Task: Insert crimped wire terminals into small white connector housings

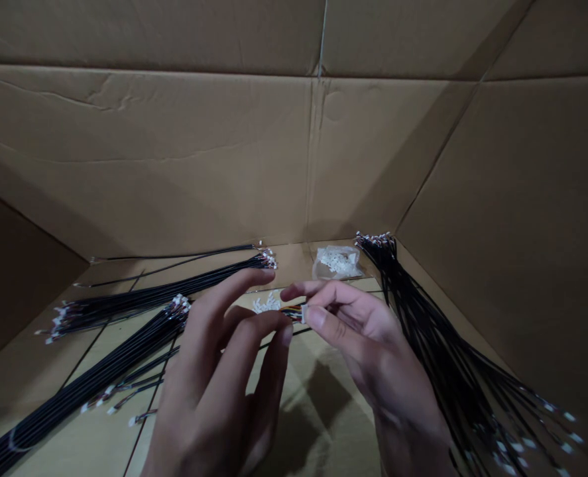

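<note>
Between my fingertips, coloured wires run into a small white connector housing. My right hand is closed on the housing, pinching it between thumb and fingers. My left hand pinches the wires just left of it with thumb and a finger, its index finger raised. A black cable sheath shows partly behind the left hand. Just beyond the fingers lies a small pile of loose white connector housings. Behind the right hand sits a clear plastic bag of white housings.
Cardboard walls enclose the work surface at the back and sides. Black cable bundles with white connectors lie at left, one farther back and one nearer. Another large bundle spreads along the right. Several short cable ends poke out beside the left hand.
</note>
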`<action>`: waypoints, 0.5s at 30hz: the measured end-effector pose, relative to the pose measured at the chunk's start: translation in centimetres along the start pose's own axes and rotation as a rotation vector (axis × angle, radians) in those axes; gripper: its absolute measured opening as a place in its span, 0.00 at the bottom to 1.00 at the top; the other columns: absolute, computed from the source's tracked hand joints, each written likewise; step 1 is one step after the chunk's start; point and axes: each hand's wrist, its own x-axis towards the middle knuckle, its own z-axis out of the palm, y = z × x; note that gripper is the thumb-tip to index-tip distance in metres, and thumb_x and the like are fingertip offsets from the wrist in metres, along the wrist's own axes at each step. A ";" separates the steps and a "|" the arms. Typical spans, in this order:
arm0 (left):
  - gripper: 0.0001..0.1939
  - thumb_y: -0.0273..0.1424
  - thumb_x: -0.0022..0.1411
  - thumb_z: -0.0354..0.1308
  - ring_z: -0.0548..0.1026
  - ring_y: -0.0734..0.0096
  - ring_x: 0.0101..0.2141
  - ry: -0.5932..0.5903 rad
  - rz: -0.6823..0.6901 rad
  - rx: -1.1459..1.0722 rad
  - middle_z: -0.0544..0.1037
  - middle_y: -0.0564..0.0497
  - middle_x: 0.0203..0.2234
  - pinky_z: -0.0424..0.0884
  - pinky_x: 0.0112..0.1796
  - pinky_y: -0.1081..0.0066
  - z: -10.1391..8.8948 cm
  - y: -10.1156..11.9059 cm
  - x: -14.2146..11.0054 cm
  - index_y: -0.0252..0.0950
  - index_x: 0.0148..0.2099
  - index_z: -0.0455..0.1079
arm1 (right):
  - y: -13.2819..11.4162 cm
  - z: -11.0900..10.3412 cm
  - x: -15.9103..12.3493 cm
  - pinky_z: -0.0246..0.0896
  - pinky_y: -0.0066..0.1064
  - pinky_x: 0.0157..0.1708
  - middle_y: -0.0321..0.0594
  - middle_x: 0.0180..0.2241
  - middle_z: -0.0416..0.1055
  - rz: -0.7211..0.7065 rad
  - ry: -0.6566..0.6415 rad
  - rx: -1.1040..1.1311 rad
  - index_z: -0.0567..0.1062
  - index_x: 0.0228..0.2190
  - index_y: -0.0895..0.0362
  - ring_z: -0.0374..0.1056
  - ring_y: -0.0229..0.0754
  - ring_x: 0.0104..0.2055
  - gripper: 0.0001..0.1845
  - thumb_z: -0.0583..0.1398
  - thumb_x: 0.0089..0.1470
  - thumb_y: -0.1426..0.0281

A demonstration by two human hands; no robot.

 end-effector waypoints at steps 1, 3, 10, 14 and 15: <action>0.10 0.19 0.70 0.56 0.80 0.70 0.41 0.008 0.011 -0.004 0.74 0.45 0.57 0.82 0.41 0.69 0.0 -0.1 0.1 0.37 0.45 0.74 | 0.0 0.0 -0.1 0.69 0.27 0.50 0.30 0.46 0.83 -0.001 0.003 -0.010 0.84 0.33 0.50 0.77 0.35 0.50 0.06 0.68 0.63 0.70; 0.10 0.18 0.70 0.56 0.80 0.72 0.40 0.017 0.023 -0.007 0.74 0.44 0.57 0.81 0.40 0.71 0.0 -0.2 0.2 0.36 0.45 0.74 | 0.0 0.1 -0.2 0.69 0.27 0.49 0.30 0.46 0.83 -0.012 0.010 -0.045 0.83 0.32 0.50 0.77 0.35 0.51 0.06 0.67 0.64 0.70; 0.09 0.18 0.69 0.56 0.80 0.72 0.40 0.019 0.013 0.019 0.74 0.45 0.56 0.82 0.40 0.70 0.3 -0.4 0.0 0.35 0.45 0.74 | -0.1 0.3 -0.4 0.66 0.30 0.53 0.29 0.48 0.82 -0.054 0.074 -0.197 0.80 0.30 0.51 0.75 0.36 0.54 0.09 0.68 0.64 0.67; 0.10 0.18 0.70 0.56 0.80 0.72 0.40 0.012 -0.021 0.005 0.75 0.46 0.55 0.82 0.43 0.70 0.4 -0.1 -0.2 0.37 0.45 0.74 | 0.1 0.4 -0.4 0.66 0.34 0.53 0.31 0.48 0.82 -0.053 0.095 -0.208 0.79 0.30 0.52 0.75 0.40 0.55 0.09 0.68 0.63 0.65; 0.10 0.18 0.70 0.56 0.80 0.71 0.40 0.007 -0.031 0.011 0.75 0.47 0.55 0.83 0.43 0.69 0.4 -0.1 -0.1 0.38 0.45 0.73 | 0.1 0.5 -0.4 0.65 0.35 0.54 0.32 0.48 0.82 -0.047 0.096 -0.213 0.79 0.30 0.52 0.75 0.41 0.54 0.10 0.68 0.63 0.65</action>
